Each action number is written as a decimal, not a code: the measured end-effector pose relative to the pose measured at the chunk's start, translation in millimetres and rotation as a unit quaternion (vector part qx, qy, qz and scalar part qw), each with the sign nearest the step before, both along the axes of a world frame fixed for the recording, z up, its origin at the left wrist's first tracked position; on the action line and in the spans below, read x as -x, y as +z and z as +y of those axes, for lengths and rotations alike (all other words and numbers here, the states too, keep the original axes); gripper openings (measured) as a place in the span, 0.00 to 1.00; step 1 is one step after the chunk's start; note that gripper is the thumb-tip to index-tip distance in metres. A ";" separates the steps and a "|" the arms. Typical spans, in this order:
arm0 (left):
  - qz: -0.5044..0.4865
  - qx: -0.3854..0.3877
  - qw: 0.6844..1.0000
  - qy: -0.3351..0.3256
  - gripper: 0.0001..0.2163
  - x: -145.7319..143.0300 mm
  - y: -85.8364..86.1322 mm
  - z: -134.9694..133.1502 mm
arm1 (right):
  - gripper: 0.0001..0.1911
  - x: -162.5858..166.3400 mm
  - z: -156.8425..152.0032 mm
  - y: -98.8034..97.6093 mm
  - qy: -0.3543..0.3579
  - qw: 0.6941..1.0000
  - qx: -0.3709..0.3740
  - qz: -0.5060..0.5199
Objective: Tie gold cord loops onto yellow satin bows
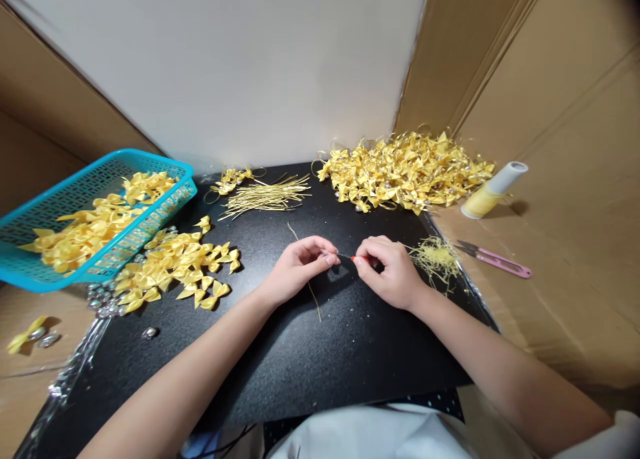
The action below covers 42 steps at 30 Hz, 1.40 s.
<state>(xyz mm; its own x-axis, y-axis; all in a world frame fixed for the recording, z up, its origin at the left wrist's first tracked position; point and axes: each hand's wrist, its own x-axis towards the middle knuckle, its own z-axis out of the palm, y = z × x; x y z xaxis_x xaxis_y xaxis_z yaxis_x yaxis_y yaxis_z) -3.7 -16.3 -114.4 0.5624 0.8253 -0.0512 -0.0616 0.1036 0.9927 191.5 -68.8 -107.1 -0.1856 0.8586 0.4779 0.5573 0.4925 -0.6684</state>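
Observation:
My left hand (299, 264) is closed in a pinch on a thin gold cord (314, 297) that runs under it across the black mat (320, 352). My right hand (393, 271) is closed on a small red-handled tool (361, 260), whose thin metal tip points at my left fingertips. The two hands nearly touch at the mat's centre. A loose heap of yellow satin bows (175, 265) lies to the left of my left hand. Cut gold cords (265, 195) lie in a bundle behind the hands.
A tilted turquoise basket (30, 272) holds more yellow bows at left. A big pile of finished bows with loops (405, 169) sits at back right. Thread scraps (437, 257), pink snips (495, 259) and a yellow thread spool (493, 189) lie right. Cardboard walls surround.

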 end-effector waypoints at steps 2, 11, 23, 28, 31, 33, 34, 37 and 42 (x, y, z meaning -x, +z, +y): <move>0.000 0.000 1.000 -0.001 0.10 0.3 -0.2 0.4 | 0.12 0.0 0.1 0.7 -0.001 1.000 0.002 -0.002; 0.015 -0.015 1.000 -0.022 0.12 -0.8 -1.7 -0.8 | 0.12 -0.2 1.3 -1.6 0.018 0.999 0.033 -0.015; 0.319 -0.383 0.844 -0.198 0.08 48.9 31.4 22.8 | 0.16 3.7 3.9 -9.3 0.095 0.961 0.159 -0.206; 0.352 -0.437 0.795 -0.231 0.08 54.3 21.2 9.3 | 0.15 3.9 4.8 -10.6 0.093 0.951 0.110 -0.272; 0.371 -0.467 0.771 -0.224 0.07 57.3 18.6 16.0 | 0.14 1.6 7.0 -12.8 0.083 0.949 0.092 -0.290; 0.375 -0.490 0.753 -0.230 0.07 56.4 19.8 22.3 | 0.13 -0.1 8.8 -14.6 0.074 0.949 0.080 -0.295; 0.375 -0.501 0.743 -0.236 0.08 55.1 20.4 24.7 | 0.13 -0.8 9.7 -15.4 0.070 0.949 0.075 -0.298; 0.381 -0.531 0.716 -0.246 0.09 49.3 18.6 26.6 | 0.14 -1.9 11.1 -16.6 0.065 0.947 0.066 -0.309; 0.386 -0.541 0.714 -0.219 0.11 45.6 9.8 25.9 | 0.12 -0.1 10.6 -18.4 0.060 0.941 0.036 -0.332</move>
